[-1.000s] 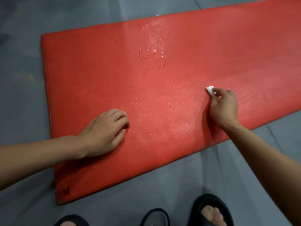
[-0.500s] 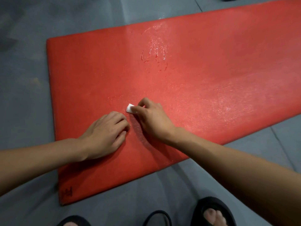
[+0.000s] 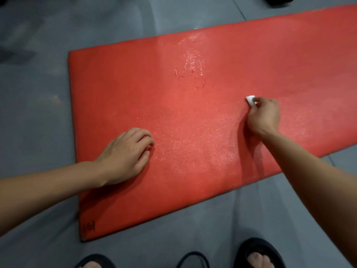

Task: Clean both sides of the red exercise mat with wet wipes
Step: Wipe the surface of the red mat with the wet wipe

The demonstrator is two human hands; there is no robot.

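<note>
The red exercise mat (image 3: 119, 89) lies flat on the grey floor, running from the near left to the far right. My right hand (image 3: 264, 115) pinches a small folded white wet wipe (image 3: 250, 100) and holds it against the mat's middle. My left hand (image 3: 125, 153) rests on the mat near its front left part, fingers loosely bent, holding nothing. A wet sheen covers the mat between my hands, and a wet handprint (image 3: 190, 72) shows farther back.
Grey floor (image 3: 34, 113) surrounds the mat. My feet in black sandals (image 3: 258, 254) stand at the bottom edge, just in front of the mat. A dark object (image 3: 280, 0) sits at the top right edge of view.
My right hand swept the wipe left until it was next to my left hand, then back right to the mat's middle. My left hand stayed in place.
</note>
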